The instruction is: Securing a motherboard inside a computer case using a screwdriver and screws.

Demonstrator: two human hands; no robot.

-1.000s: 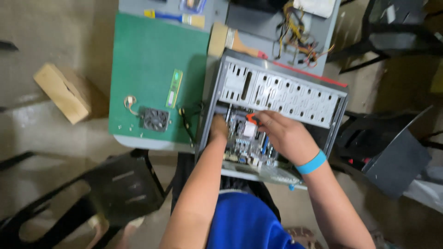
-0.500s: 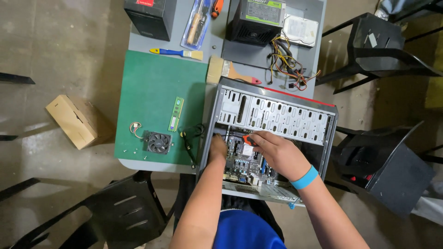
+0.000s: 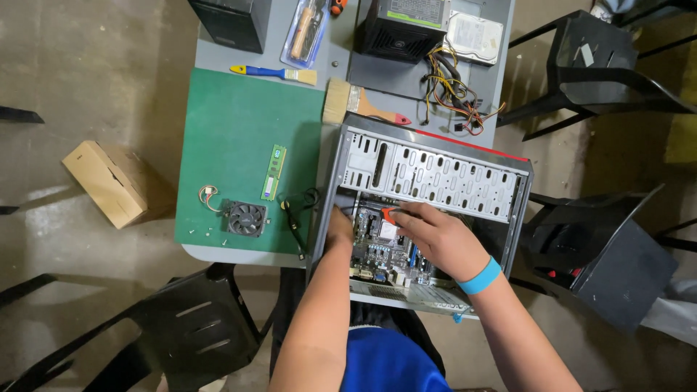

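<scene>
Head view: open computer case (image 3: 435, 170) lies on its side, long axis left-right, grey steel, motherboard (image 3: 381, 250) exposed. Right hand (image 3: 435, 236) pinches an orange-handled tool (image 3: 388, 215) (probably a screwdriver) inside; left hand (image 3: 338, 225) grips the case's left wall.

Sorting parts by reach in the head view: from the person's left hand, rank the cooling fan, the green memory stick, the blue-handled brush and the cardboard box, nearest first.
From the left hand:
1. Cooling fan, on the green mat's near edge.
2. Green memory stick, mid-mat.
3. Blue-handled brush, beyond the mat's far edge.
4. Cardboard box, on the floor.
</scene>
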